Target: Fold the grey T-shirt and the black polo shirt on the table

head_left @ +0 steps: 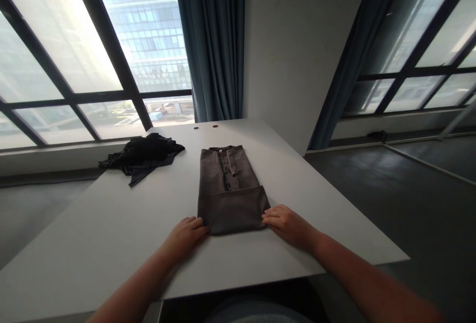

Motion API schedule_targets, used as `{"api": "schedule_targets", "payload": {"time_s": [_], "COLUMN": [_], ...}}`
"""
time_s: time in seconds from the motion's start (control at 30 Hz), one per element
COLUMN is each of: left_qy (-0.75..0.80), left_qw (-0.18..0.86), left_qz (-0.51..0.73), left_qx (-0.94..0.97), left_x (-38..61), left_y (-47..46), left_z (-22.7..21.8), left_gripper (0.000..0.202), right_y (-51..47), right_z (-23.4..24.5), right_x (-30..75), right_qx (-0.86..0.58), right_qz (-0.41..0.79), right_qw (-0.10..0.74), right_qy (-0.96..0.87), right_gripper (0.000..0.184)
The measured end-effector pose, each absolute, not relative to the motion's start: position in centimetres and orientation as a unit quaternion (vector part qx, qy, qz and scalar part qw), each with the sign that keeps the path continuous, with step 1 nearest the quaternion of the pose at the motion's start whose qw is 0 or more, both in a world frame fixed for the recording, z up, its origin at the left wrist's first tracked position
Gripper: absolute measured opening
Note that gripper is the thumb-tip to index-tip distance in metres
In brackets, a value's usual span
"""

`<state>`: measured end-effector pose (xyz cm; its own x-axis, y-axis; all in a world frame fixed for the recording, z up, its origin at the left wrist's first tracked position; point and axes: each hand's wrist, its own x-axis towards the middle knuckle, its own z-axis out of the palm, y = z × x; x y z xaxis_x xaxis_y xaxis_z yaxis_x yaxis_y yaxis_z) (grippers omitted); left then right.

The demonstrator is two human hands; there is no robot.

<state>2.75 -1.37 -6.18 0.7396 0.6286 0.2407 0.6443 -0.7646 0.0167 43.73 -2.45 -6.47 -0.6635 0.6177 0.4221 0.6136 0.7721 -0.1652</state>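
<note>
A dark grey-brown shirt (231, 211) lies folded into a narrow rectangle on the white table, its neckline pointing away from me. Its lower part is turned up over the body, and dark lettering shows in the gap between the sleeves. My left hand (187, 236) is closed at the near left corner, fingertips on the cloth. At the near right edge my right hand (285, 221) has its fingers curled over the fabric. Both thumbs are mostly hidden.
A crumpled heap of black clothes (147, 153) lies at the table's far left. The white table (323, 214) ends at a slanting right edge. Two small round inserts sit near its far edge. Behind stand a pillar (297, 55), blue curtains (211, 40) and large windows.
</note>
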Motion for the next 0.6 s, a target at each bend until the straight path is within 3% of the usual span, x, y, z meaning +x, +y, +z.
{"api": "schedule_targets", "payload": {"time_s": [0.3,0.43,0.5,0.6], "left_qy": [-0.319,-0.321,-0.360,-0.489], "left_qw": [-0.046,-0.171,-0.218,-0.204], "left_qz": [-0.104,-0.123,-0.164,-0.247], "left_qx": [-0.941,-0.923,-0.892,-0.811], "left_x": [2.7,2.6,2.2,1.7], "left_y": [-7.0,-5.7,-3.5,2.0], "left_z": [-4.6,-3.5,-3.8,-5.4], "left_gripper": [0.019,0.023,0.031,0.036], "right_y": [-7.8,-6.8,-4.5,1.6], "right_z": [-5.6,-4.8,-4.9,-6.4], "right_x": [44.2,44.5,45.2,46.5], "right_qx": [-0.317,-0.298,-0.306,-0.381], "right_qz": [0.048,0.101,0.133,0.139], "right_qw": [0.191,0.180,0.198,0.258], "right_qy": [-0.928,-0.932,-0.922,-0.877], "right_gripper": [0.030,0.026,0.032,0.037]}}
